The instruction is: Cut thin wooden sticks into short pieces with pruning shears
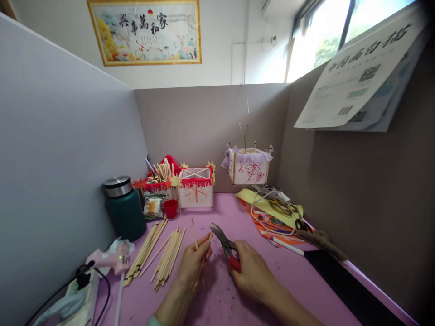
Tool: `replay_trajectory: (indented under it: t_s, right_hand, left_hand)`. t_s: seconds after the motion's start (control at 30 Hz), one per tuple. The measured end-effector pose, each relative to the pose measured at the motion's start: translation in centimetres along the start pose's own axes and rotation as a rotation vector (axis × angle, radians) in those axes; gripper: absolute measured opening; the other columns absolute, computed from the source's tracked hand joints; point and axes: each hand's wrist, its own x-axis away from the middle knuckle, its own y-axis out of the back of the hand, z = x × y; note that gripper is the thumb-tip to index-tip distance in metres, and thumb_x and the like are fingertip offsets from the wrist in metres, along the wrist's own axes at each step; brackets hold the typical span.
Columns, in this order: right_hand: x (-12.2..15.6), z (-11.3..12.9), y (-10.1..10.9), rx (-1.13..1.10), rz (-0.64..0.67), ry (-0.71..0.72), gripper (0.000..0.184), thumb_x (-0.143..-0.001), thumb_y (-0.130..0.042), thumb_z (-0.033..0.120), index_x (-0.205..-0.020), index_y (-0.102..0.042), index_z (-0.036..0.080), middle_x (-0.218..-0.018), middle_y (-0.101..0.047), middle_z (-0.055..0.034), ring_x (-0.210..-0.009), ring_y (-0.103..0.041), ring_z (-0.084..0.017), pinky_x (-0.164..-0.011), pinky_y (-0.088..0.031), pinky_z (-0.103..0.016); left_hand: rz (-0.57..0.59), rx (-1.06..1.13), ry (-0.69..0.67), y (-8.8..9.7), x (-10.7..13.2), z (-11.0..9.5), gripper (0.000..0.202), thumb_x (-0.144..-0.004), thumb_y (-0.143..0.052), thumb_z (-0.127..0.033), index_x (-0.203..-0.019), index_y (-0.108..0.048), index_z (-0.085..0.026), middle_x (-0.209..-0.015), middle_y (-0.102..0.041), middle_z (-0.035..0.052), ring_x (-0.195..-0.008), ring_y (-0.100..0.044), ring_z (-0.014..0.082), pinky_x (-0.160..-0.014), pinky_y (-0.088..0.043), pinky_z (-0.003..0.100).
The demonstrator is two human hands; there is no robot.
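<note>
Thin wooden sticks (196,240) are pinched between the fingers of my left hand (193,262), above the pink table. My right hand (253,271) grips a pair of pliers (226,242) with red handles. The pliers' metal jaws point up and left, close to the tip of a stick in my left hand; I cannot tell whether they touch. Left of my left hand lies a bundle of plain wooden sticks (169,258). Beyond it is a row of sticks with dark bands (146,251).
A pink glue gun (110,259) and power strip (81,296) are at left, near a teal bottle (125,213). Behind stand a red-fringed paper lantern (196,195), a red cup (170,208) and a stick-filled box. A purple-fringed lantern (251,167) hangs at right above yellow paper (251,197).
</note>
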Motion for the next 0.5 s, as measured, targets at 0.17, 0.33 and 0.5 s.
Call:
replay_trajectory:
  t_s: [0.17,0.33,0.5]
  right_hand:
    - [-0.7,0.2,0.1,0.035,0.095,-0.060,0.018,-0.073,-0.053,0.024,-0.090,-0.051,0.019,-0.089,-0.063,-0.0063,-0.075,-0.058,-0.020,-0.059,-0.030,-0.025]
    - [-1.2,0.0,-0.1,0.074,0.175,-0.124,0.016,-0.070,-0.053,0.020,-0.086,-0.053,0.020,-0.080,-0.067,-0.0056,-0.072,-0.062,-0.020,-0.055,-0.028,-0.025]
    - [-0.8,-0.5,0.5,0.173,0.149,-0.243,0.019,-0.073,-0.054,0.030,-0.089,-0.056,0.019,-0.086,-0.068,-0.0094,-0.076,-0.062,-0.024,-0.059,-0.032,-0.028]
  left_hand:
    - [0.012,-0.003,0.043,0.6,-0.2,0.1,0.070,-0.060,-0.074,-0.043,-0.116,-0.056,-0.007,-0.044,-0.042,-0.0109,-0.032,-0.019,0.0008,-0.035,-0.009,0.017]
    - [0.003,-0.028,0.070,1.2,-0.7,0.2,0.067,-0.058,-0.074,-0.042,-0.112,-0.057,-0.006,-0.044,-0.043,-0.0110,-0.030,-0.019,0.0010,-0.032,-0.010,0.018]
    - [0.066,-0.005,0.070,1.5,-0.7,-0.2,0.057,-0.064,-0.071,-0.036,-0.111,-0.058,-0.007,-0.044,-0.043,-0.0103,-0.030,-0.019,0.0009,-0.033,-0.010,0.018]
